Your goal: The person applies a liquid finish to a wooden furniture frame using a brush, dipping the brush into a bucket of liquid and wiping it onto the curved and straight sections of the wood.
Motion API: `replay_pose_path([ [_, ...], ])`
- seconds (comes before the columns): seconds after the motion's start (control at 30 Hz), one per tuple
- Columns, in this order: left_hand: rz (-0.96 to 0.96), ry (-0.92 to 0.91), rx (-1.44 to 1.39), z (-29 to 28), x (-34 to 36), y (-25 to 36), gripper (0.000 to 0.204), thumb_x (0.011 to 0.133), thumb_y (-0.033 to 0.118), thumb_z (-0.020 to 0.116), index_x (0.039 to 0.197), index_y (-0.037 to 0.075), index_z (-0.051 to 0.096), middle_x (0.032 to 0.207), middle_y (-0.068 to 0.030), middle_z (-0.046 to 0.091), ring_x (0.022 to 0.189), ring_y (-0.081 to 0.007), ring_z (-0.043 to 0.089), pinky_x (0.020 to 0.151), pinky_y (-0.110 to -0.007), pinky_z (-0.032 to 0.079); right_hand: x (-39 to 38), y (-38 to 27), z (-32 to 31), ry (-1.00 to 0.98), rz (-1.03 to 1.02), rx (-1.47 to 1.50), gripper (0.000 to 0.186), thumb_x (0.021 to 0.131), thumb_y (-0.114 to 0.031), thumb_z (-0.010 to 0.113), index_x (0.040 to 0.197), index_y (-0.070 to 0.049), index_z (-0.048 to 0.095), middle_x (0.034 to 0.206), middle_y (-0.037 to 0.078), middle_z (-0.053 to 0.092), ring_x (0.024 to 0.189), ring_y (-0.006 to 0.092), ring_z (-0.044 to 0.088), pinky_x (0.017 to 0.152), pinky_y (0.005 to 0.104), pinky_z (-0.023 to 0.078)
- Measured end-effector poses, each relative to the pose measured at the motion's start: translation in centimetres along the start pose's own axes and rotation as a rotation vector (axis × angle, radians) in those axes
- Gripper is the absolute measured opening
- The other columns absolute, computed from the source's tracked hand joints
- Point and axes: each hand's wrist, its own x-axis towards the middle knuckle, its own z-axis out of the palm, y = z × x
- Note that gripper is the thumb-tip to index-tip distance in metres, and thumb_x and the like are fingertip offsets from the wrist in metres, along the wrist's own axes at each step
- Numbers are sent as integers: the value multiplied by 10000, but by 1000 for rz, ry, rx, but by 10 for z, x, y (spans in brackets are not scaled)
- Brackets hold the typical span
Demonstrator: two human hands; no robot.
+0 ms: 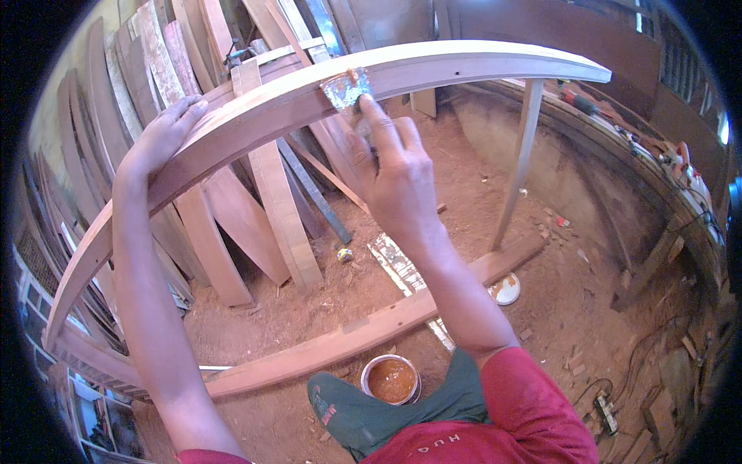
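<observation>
A long pale wooden beam of a frame runs across the upper view, with a post under its right part. My left hand grips the beam's left part, fingers over its top edge. My right hand is closed on a metal putty knife, whose blade, marked with filler, lies against the beam's side near the middle. A tub of orange-brown paste stands on the floor between my legs, and a round lid lies to its right, beside the lower beam.
Many planks lean against the wall at the left and back. A workbench with power tools runs along the right. The sawdust-covered floor holds offcuts, cables and a small tin.
</observation>
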Motion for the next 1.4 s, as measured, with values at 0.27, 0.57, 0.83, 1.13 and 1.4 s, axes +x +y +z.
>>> replay_pose_path([
  [0.27, 12, 22, -42, 7, 6, -14, 768, 1009, 566, 449, 1534, 14, 354, 1561, -246, 373, 1477, -341, 324, 1220, -380, 222, 2, -17, -29, -207, 89, -188, 412, 930, -158, 670, 1314, -16, 621, 816, 182, 604, 711, 350, 652, 648, 439, 526],
  [0.57, -15, -14, -38, 7, 6, 0, 776, 1011, 556, 471, 1525, -14, 353, 1554, -242, 385, 1469, -325, 335, 1215, -381, 236, 12, -1, -26, -146, 97, -204, 398, 931, -173, 649, 1292, -7, 631, 851, 221, 623, 757, 391, 680, 673, 472, 544],
  [0.83, -12, -13, -40, 5, 8, -7, 788, 991, 566, 499, 1506, -21, 391, 1548, -245, 397, 1465, -327, 349, 1215, -388, 242, 9, 22, -32, -32, 17, -130, 381, 917, -154, 667, 1278, -31, 651, 800, 179, 611, 690, 351, 658, 604, 442, 521],
  [1.13, -30, -5, -44, 4, 3, -2, 801, 981, 578, 508, 1494, -28, 408, 1543, -240, 407, 1455, -329, 363, 1208, -384, 255, 7, 24, -21, 25, 11, -141, 347, 919, -160, 670, 1249, -53, 676, 773, 151, 607, 637, 336, 639, 566, 430, 512],
  [1.4, -51, -20, -83, 6, 4, 6, 795, 980, 569, 507, 1500, -24, 399, 1539, -243, 411, 1449, -330, 372, 1203, -389, 266, 10, 42, -24, 68, -10, -139, 388, 910, -163, 682, 1286, -69, 657, 769, 147, 603, 670, 340, 644, 597, 442, 515],
])
